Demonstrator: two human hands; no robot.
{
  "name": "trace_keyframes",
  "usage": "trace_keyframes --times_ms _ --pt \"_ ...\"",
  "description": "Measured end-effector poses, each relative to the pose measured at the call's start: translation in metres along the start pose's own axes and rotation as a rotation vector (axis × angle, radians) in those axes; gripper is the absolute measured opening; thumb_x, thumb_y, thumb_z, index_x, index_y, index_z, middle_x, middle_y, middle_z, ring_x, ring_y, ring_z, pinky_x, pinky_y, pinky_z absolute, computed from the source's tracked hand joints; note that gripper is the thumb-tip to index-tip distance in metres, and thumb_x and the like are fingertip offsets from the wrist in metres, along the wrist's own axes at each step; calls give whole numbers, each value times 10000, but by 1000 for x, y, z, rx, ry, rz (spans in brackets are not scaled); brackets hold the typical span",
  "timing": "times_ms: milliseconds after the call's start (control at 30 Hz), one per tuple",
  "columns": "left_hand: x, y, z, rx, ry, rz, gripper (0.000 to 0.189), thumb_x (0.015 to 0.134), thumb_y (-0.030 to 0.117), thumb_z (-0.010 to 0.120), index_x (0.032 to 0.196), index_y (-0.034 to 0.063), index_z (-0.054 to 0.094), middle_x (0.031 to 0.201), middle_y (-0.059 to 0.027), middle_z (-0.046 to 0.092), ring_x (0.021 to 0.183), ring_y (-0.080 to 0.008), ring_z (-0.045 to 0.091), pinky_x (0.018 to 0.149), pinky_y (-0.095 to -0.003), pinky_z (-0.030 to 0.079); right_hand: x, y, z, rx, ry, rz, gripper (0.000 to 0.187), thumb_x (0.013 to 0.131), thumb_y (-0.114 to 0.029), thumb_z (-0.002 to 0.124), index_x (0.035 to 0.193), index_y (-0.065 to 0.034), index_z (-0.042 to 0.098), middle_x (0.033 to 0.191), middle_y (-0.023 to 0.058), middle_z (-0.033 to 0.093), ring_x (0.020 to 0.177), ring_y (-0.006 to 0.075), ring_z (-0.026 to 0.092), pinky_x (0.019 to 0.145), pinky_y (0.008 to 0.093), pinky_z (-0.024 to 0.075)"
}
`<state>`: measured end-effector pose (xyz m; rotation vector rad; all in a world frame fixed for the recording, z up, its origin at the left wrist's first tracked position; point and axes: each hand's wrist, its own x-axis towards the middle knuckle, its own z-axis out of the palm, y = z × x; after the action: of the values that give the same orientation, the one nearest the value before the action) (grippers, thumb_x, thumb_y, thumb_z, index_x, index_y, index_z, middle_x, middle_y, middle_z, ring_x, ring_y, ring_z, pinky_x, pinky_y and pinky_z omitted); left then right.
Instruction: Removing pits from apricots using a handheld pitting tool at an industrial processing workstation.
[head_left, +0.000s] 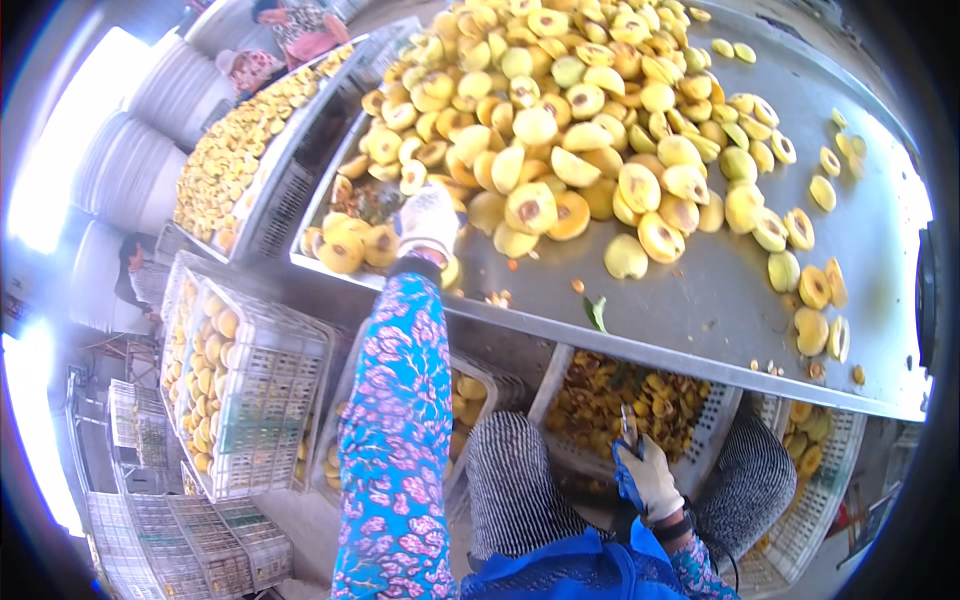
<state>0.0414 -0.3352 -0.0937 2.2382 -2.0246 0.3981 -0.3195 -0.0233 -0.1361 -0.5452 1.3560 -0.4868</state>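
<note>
My left hand (427, 219), in a white work glove, reaches over the left part of the metal table (697, 307). It is beside the pile of halved yellow stone fruit (534, 127) and a few halves (341, 249) lying near the table's edge; its fingers are partly hidden, so whether it holds a fruit cannot be told. Down by my knees, my right hand (646, 478), in a white and blue glove, grips a small metal hand tool (628, 424). The tool points over a white plastic crate (556, 382) of pits and fruit scraps under the table edge.
White crates of fruit (259, 405) stand at the left, and another (832, 480) is at the lower right. Stacked crates (187, 547) sit at the lower left. Beyond the table's left side is a second fruit-filled table (240, 161) with people (300, 30) near it. A green leaf (596, 313) lies on the metal.
</note>
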Motion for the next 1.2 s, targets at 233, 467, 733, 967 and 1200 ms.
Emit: trace_keyframes --times_ms 233,467,733,967,1200 --pt "-38 0 -63 -385 -54 -172 317 689 254 777 907 52 665 852 -162 673 845 -345 633 758 -399 490 3 5 -5 -206 28 -110 253 875 -245 610 931 -8 541 700 87 599 587 160 577 563 347 481" --pt "-145 78 -154 -1135 -409 -1 169 782 59 733 928 12 665 783 -17 676 737 -59 588 677 -227 490 -47 -45 3 234 -9 -359 135 894 -159 605 972 -65 547 664 -27 490 514 62 457 446 232 381" --pt "-243 141 -142 -2026 -508 -245 243 829 -11 624 1071 -29 614 993 -102 663 911 -176 632 822 -294 514 -58 -64 34 540 -118 -332 217 899 -257 625 984 -75 541 648 -5 503 430 77 435 363 225 334" --pt "-305 176 -116 -2614 -479 -687 623 933 573 409 1201 23 525 1159 -130 572 1067 -258 559 955 -384 454 -66 -22 44 513 -147 -212 251 898 -258 612 983 -38 529 663 76 570 486 149 535 426 292 424" --pt "-312 167 -132 -2397 -434 -643 683 946 584 335 1198 -23 522 1096 -179 604 1005 -285 589 885 -407 497 -103 -20 27 -803 155 -637 318 868 -261 587 973 21 487 821 246 635 810 414 623 705 485 477"
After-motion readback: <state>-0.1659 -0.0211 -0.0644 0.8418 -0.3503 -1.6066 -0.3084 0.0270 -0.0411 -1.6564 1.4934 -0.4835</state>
